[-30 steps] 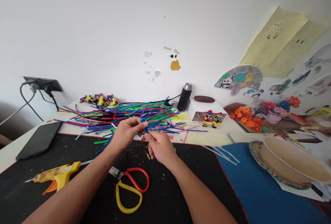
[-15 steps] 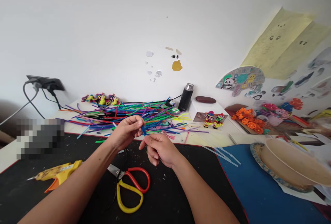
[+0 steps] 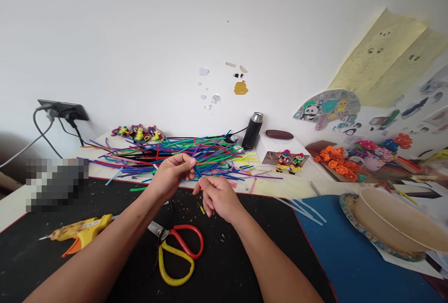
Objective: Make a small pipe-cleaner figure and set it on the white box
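Note:
My left hand (image 3: pixel 172 173) and my right hand (image 3: pixel 217 195) meet above the black mat (image 3: pixel 105 265), fingers pinched together on a short blue stick (image 3: pixel 198 172) held between them. Just behind the hands lies a wide heap of coloured sticks (image 3: pixel 175 153) in blue, green, purple and red. Below my forearms rest scissors with a red and a yellow handle (image 3: pixel 177 249). A small yellow scrap (image 3: pixel 201 208) lies on the mat under my right hand.
A yellow glue gun (image 3: pixel 79 233) lies at the left, a blurred patch (image 3: pixel 56 184) beyond it. A black flask (image 3: pixel 252 131), small figures (image 3: pixel 289 162), orange flowers (image 3: pixel 336 163) and a round basket (image 3: pixel 388 221) on a blue mat (image 3: pixel 350 265) stand at the right.
Both hands have stayed together on the blue stick, with my right hand's fingers shifting slightly up toward the left hand. The view has tilted a little.

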Demonstrator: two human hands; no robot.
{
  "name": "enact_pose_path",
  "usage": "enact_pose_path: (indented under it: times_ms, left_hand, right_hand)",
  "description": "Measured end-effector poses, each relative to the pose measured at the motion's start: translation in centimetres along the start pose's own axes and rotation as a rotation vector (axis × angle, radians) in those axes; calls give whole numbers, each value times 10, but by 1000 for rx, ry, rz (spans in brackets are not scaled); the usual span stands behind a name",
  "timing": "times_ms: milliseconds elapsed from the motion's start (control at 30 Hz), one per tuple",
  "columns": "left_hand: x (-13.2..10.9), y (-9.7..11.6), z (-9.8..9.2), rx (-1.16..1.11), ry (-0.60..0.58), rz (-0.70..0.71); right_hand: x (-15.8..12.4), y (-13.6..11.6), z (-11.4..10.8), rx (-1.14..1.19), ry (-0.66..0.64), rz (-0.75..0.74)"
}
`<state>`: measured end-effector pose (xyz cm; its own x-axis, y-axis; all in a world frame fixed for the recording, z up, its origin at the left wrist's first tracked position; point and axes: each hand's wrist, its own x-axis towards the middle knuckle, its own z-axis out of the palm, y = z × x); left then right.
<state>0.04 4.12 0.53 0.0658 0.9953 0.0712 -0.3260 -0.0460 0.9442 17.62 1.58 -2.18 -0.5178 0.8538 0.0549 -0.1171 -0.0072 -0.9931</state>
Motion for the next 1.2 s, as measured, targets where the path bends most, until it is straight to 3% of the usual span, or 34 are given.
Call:
enact_pose_path:
  times_ms: [333, 733, 900, 1200]
  left_hand:
    - [-2, 0, 4, -123, 9, -46]
    - [-3, -5, 3, -205, -195, -234]
    - [-3, -5, 4, -160, -170, -230]
    - [0, -3, 2, -118, -68, -154]
  right_hand:
    - [-1, -3, 1, 96, -9, -20]
    - [-2, -7, 0, 242, 30, 17]
    - [-1, -6, 0, 243, 33, 18]
    - [1, -3, -4, 78, 157, -29]
